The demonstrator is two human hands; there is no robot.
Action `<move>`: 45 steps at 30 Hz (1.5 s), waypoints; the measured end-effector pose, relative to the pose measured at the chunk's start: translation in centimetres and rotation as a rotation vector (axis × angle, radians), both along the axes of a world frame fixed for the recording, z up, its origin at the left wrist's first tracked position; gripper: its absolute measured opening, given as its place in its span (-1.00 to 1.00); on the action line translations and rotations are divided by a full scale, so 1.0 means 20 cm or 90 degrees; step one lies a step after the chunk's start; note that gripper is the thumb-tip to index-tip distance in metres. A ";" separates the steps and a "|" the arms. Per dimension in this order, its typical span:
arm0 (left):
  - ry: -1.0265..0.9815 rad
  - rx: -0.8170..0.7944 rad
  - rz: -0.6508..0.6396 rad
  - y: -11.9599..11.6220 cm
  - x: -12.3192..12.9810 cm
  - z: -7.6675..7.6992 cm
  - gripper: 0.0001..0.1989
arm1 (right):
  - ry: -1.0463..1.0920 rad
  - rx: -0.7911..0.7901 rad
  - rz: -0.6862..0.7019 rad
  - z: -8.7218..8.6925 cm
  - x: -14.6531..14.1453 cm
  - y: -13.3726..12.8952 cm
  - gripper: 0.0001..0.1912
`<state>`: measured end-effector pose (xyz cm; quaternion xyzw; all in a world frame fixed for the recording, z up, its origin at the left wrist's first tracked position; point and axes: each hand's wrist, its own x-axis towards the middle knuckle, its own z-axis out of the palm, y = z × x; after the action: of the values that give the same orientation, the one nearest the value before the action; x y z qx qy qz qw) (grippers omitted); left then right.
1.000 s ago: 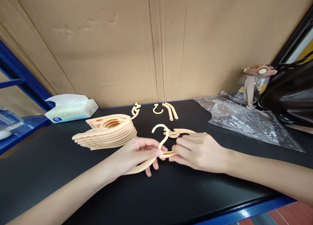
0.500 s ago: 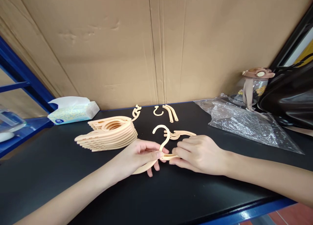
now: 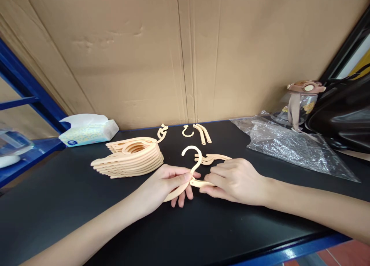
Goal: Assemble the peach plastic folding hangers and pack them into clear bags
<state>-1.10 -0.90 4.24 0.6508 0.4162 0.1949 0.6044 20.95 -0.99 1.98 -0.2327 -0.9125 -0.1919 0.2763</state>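
A cream folding clothes hanger (image 3: 199, 154) is held between my two hands over the black table (image 3: 185, 235), its hook pointing up and curling left. My left hand (image 3: 169, 183) pinches it at the joint below the hook, and one curved arm runs down under the palm. The other arm lies in the closed fingers of my right hand (image 3: 234, 182), which hide its far end. Just behind my right hand lies another cream hanger piece (image 3: 212, 158). Left of my left hand rests a stack of folded cream hangers (image 3: 130, 160).
Along the back are a small hanger piece (image 3: 162, 133), a loose hook (image 3: 188, 131) and two curved arms (image 3: 203, 134). A tissue pack (image 3: 88, 131) stands back left. At right lie a clear plastic bag (image 3: 289, 143) and a water bottle (image 3: 306, 100). Cardboard (image 3: 138, 58) walls the back.
The hanger's joint has turned slightly between my hands, and the left arm sits at a steeper angle. Both hands keep their grip. The view has shifted a little.
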 end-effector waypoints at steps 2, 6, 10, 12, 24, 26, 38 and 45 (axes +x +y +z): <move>0.002 -0.002 -0.003 0.00 0.00 0.01 -0.61 | 0.003 -0.006 0.000 0.00 0.00 0.00 -0.53; 0.010 0.000 0.002 -0.01 0.01 0.01 -0.62 | 0.009 -0.014 0.005 0.00 0.00 0.00 -0.52; 0.014 0.002 -0.004 -0.01 0.02 0.01 -0.62 | 0.005 -0.025 0.003 0.00 0.00 0.00 -0.51; 0.020 0.010 -0.008 -0.02 0.02 0.01 -0.62 | -0.001 -0.031 -0.001 0.00 0.00 0.00 -0.50; 0.083 0.048 -0.026 -0.03 0.03 0.03 -0.61 | -0.006 -0.095 -0.009 0.01 0.01 0.00 -0.51; 0.103 0.065 -0.032 -0.03 0.03 0.02 -0.57 | -0.006 -0.108 -0.010 0.01 0.01 0.00 -0.51; 0.289 0.212 -0.120 -0.04 0.01 0.06 -0.69 | 0.001 -0.121 0.052 0.02 0.01 0.02 -0.60; 0.248 0.233 -0.120 -0.03 0.00 0.04 -0.63 | 0.029 -0.048 0.008 0.03 0.03 0.04 -0.65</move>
<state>-1.11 -1.45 5.09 0.8101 0.4202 0.0807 0.4008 21.51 -0.28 2.67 -0.2415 -0.9142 -0.1502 0.2889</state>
